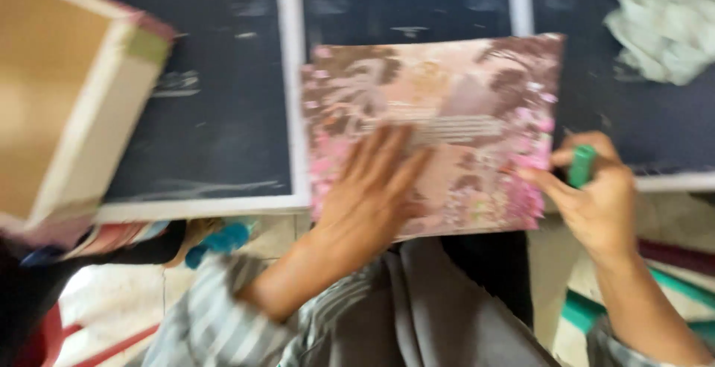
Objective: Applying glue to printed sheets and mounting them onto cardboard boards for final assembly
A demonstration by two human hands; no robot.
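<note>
The left hand (372,188) lies flat, fingers spread, on a pink-and-brown patterned rectangular sheet (447,99) at the centre of the dark work surface (216,114). The right hand (596,195), at 3 o'clock of it, is closed round a small green cylindrical object (582,166). Steady flat pressure should keep the sheet from sliding. A beige cardboard box (67,99) sits at 9 o'clock, crumpled pale cloth (663,24) at 2 o'clock, both well apart.

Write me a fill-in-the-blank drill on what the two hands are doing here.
1. The left hand lies flat on a ____ patterned sheet.
2. The right hand grips a small ____ object at the sheet's edge.
3. The sheet lies on a ____ surface with pale strips.
4. A tan ____ stands at far left.

Missing words: pink; green; dark; box
</note>
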